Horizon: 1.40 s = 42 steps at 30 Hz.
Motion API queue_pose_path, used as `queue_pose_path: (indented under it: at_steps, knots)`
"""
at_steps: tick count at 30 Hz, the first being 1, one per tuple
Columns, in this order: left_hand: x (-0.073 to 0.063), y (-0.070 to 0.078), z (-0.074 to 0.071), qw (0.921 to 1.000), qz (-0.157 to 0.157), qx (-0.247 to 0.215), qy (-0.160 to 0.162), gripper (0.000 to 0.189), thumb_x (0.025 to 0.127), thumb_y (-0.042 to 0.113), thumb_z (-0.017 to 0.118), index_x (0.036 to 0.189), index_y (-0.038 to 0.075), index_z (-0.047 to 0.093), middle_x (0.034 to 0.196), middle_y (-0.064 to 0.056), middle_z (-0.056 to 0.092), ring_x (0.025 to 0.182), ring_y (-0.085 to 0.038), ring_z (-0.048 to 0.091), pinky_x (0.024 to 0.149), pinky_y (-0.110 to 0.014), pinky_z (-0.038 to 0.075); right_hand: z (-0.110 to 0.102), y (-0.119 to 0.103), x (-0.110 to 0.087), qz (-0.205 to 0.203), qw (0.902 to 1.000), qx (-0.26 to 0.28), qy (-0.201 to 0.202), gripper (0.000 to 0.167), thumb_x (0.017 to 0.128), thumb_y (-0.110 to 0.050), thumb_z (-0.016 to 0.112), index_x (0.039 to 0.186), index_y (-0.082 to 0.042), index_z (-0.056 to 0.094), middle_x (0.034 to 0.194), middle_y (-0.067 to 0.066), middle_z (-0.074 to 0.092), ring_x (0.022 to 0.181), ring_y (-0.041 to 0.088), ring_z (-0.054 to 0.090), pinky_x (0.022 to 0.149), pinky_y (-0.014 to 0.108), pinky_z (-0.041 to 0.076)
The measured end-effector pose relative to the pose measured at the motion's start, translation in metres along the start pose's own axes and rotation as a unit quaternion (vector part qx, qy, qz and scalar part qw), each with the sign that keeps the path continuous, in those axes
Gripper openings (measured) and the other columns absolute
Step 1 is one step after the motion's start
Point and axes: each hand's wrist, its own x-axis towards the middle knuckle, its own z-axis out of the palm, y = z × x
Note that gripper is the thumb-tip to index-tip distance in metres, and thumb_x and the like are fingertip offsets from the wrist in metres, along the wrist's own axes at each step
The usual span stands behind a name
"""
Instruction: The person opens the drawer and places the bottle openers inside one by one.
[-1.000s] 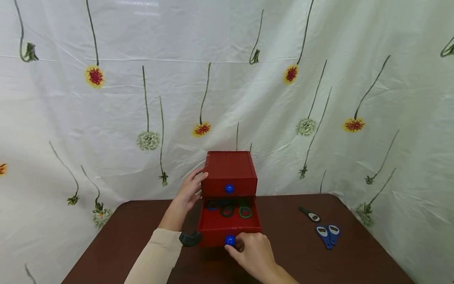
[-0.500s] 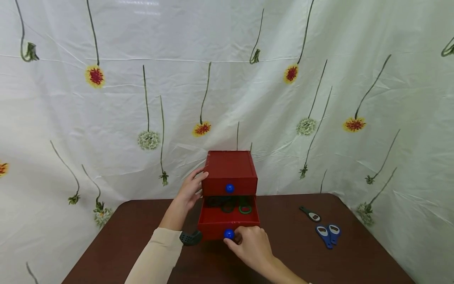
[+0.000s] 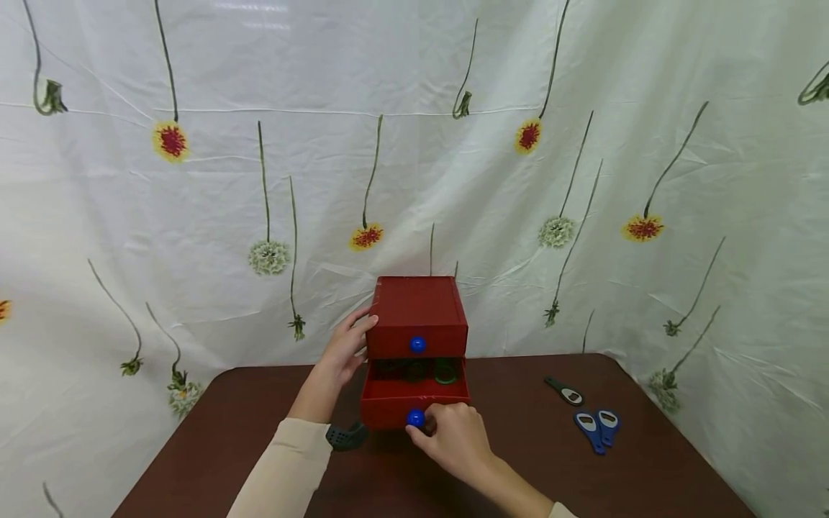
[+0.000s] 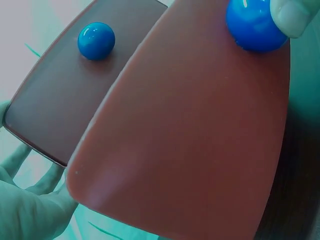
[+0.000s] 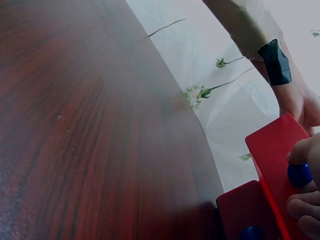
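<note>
A red two-drawer box (image 3: 419, 302) stands on the table, its upper drawer closed. The lower drawer (image 3: 385, 412) sticks partway out. Inside it, in shadow, lie ring-shaped dark things and a green ring (image 3: 445, 371). My right hand (image 3: 456, 439) pinches the lower drawer's blue knob (image 3: 415, 418) between thumb and fingers; the right wrist view shows fingers around this knob (image 5: 299, 175). My left hand (image 3: 340, 349) rests along the box's left side with fingers extended. In the left wrist view the lower drawer's front (image 4: 185, 125) juts past the upper one (image 4: 75, 95).
On the right of the brown table (image 3: 518, 460) lie a dark green bottle opener (image 3: 565, 391) and two blue bottle openers (image 3: 589, 430), side by side. A white flowered cloth (image 3: 414, 180) hangs behind the table.
The lower drawer has slid inward toward the box, the right hand moving with its knob. Less of the drawer's inside shows. The left hand has stayed in place.
</note>
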Motion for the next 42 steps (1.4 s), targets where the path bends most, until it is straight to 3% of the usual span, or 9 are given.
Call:
queue_pose_path:
  at_steps: [6, 15, 20, 24, 42]
  knots:
    - [0.0, 0.001, 0.0, 1.0, -0.001, 0.002, 0.002, 0.059, 0.106, 0.029, 0.062, 0.159, 0.016, 0.041, 0.151, -0.019, 0.05, 0.134, -0.036, 0.052, 0.105, -0.05, 0.04, 0.001, 0.0, 0.004, -0.003, 1.0, -0.007, 0.0, 0.036, 0.083, -0.038, 0.087, 0.063, -0.021, 0.063, 0.057, -0.018, 0.05, 0.051, -0.003, 0.042, 0.046, 0.017, 0.037]
    - [-0.002, 0.001, 0.001, 1.0, -0.003, 0.0, 0.0, 0.06, 0.106, 0.03, 0.062, 0.159, 0.016, 0.039, 0.151, -0.019, 0.049, 0.135, -0.035, 0.051, 0.108, -0.052, 0.038, 0.004, 0.003, 0.01, 0.004, 0.9999, -0.008, 0.005, 0.029, 0.083, -0.036, 0.087, 0.068, -0.016, 0.071, 0.059, -0.015, 0.057, 0.052, -0.003, 0.045, 0.047, 0.017, 0.041]
    - [-0.003, 0.0, 0.001, 1.0, -0.003, 0.001, 0.001, 0.061, 0.105, 0.03, 0.063, 0.159, 0.017, 0.039, 0.151, -0.018, 0.05, 0.134, -0.034, 0.052, 0.106, -0.05, 0.039, 0.01, 0.008, 0.011, -0.017, 0.9989, -0.038, 0.021, 0.045, 0.084, -0.035, 0.086, 0.058, -0.022, 0.052, 0.052, -0.016, 0.037, 0.047, -0.001, 0.033, 0.043, 0.017, 0.029]
    - [-0.003, 0.001, 0.001, 1.0, -0.001, 0.001, 0.002, 0.06, 0.105, 0.03, 0.063, 0.159, 0.017, 0.039, 0.151, -0.018, 0.05, 0.134, -0.034, 0.051, 0.106, -0.049, 0.039, 0.016, 0.012, 0.012, -0.038, 0.9969, -0.059, 0.037, 0.05, 0.085, -0.034, 0.084, 0.058, -0.024, 0.043, 0.052, -0.015, 0.027, 0.046, 0.0, 0.025, 0.042, 0.017, 0.023]
    - [-0.003, 0.0, 0.001, 0.9999, 0.004, 0.009, 0.001, 0.06, 0.105, 0.03, 0.062, 0.159, 0.017, 0.04, 0.152, -0.017, 0.049, 0.135, -0.036, 0.051, 0.106, -0.052, 0.04, 0.025, 0.025, 0.017, -0.039, 0.9961, -0.039, 0.069, 0.036, 0.082, -0.034, 0.087, 0.062, -0.021, 0.06, 0.053, -0.017, 0.035, 0.049, -0.003, 0.029, 0.044, 0.015, 0.028]
